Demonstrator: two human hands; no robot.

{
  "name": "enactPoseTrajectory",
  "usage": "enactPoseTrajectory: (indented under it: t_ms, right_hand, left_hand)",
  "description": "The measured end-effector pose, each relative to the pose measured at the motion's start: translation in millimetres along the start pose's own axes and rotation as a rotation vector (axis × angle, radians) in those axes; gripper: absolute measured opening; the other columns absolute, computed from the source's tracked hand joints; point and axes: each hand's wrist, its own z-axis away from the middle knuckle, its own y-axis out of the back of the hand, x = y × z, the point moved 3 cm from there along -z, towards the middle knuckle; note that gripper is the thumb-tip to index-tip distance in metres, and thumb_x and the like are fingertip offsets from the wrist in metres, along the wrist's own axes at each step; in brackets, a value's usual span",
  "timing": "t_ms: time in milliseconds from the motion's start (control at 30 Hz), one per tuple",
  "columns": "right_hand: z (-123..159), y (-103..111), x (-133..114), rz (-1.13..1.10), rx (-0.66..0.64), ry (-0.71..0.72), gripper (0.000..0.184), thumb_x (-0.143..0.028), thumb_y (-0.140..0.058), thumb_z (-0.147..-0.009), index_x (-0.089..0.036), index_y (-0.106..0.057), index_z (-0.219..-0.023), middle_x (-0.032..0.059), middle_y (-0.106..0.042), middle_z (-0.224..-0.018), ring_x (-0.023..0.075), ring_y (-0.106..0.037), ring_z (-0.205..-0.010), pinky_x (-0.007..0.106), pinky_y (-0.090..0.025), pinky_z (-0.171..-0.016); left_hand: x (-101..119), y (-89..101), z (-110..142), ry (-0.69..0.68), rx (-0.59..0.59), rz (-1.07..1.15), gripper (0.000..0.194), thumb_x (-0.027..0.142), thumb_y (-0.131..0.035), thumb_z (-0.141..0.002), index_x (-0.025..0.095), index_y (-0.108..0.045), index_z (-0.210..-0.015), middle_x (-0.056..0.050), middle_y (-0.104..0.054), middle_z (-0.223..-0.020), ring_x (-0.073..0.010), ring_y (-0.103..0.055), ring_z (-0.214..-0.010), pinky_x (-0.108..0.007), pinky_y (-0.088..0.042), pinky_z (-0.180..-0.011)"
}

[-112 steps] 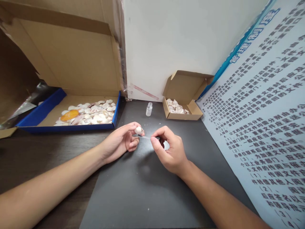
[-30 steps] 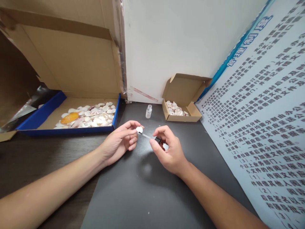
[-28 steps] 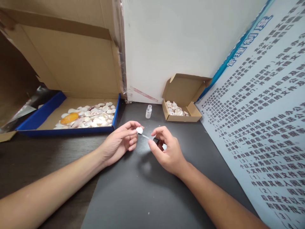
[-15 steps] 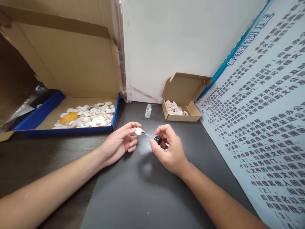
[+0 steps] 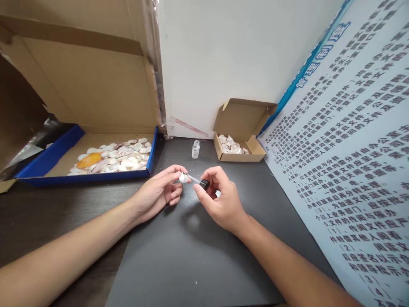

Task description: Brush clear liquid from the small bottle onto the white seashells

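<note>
One white shell (image 5: 183, 178), seemingly roundish

The head camera looks forward and down over the grey mat (image 5: 198, 256).

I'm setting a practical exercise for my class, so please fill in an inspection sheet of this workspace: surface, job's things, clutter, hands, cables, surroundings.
Surface: flat dark-grey mat over a dark-brown wood-grain tabletop.
Job's things: small white shell; black cylindrical cap with a thin translucent stem; small clear bottle, upright, uncapped.
Clutter: tiny white specks on the mat.
Hands: left hand pinches the shell; right hand holds the cap, stem towards the shell.
Cables: nothing seen.
Surroundings: open blue-walled cardboard box of mostly pale shells, left; smaller open brown cardboard box of whitish shells, beyond the bottle's right; flat white panel behind; pale-blue printed sheet, right.
</note>
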Motion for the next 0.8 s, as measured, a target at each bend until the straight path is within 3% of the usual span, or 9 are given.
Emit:
enactPoseTrajectory:
  t_ms: [133,267,433,600,800]
  right_hand:
    - [0.3,1.0,-2.4,0.029,-0.001,0.014,0.017,-0.025,-0.062,-0.081,-0.022,-0.046,-0.086,-0.0094,-0.039,-0.058,0.0074,-0.037,-0.047,0.02,-0.032,-0.046]
    - [0.1,2.9,-2.9,0.015,0.065,0.026,0.017,-0.026,-0.061,-0.082,-0.021,-0.047,-0.091,-0.0076,-0.045,-0.061,0.0085,-0.043,-0.05,0.02,-0.037,-0.048]
    - [-0.3,0.9,-1.8,0.055,0.014,0.028,0.016,-0.025,-0.062,-0.082,-0.022,-0.047,-0.086,-0.0091,-0.04,-0.057,0.008,-0.04,-0.047,0.02,-0.035,-0.046]
    - [-0.6,3.6,-0.2,0.046,0.112,0.047,0.017,-0.026,-0.062,-0.084,-0.022,-0.048,-0.093,-0.0077,-0.046,-0.062,0.0084,-0.043,-0.049,0.02,-0.037,-0.047]
    - [-0.3,1.7,-3.3,0.138,0.013,0.065,0.014,-0.023,-0.061,-0.083,-0.022,-0.05,-0.091,-0.0076,-0.044,-0.061,0.0082,-0.042,-0.048,0.02,-0.037,-0.047]
  left_hand:
    - [0.1,-0.1,0.5,-0.008,-0.012,0.006,0.013,0.025,-0.062,-0.087,0.018,-0.056,-0.096,0.002,-0.054,-0.076,-0.0045,-0.041,-0.048,-0.016,-0.035,-0.041]
    - [-0.5,0.5,-0.1,-0.005,-0.019,0.01,0.013,0.025,-0.063,-0.087,0.018,-0.055,-0.096,0.002,-0.054,-0.077,-0.0043,-0.041,-0.048,-0.016,-0.035,-0.041]
    - [-0.2,0.9,-0.3,-0.012,-0.014,0.003,0.014,0.024,-0.063,-0.086,0.018,-0.056,-0.096,0.001,-0.057,-0.082,-0.0035,-0.04,-0.047,-0.016,-0.035,-0.041]
    - [-0.3,0.3,0.0,0.003,-0.008,0.013,0.015,0.024,-0.064,-0.086,0.018,-0.055,-0.097,0.0,-0.058,-0.085,-0.0038,-0.041,-0.048,-0.016,-0.034,-0.042]
    - [-1.4,2.6,-0.6,0.032,-0.011,0.038,0.017,0.026,-0.064,-0.086,0.018,-0.055,-0.098,0.001,-0.055,-0.08,-0.0039,-0.039,-0.048,-0.017,-0.033,-0.042]
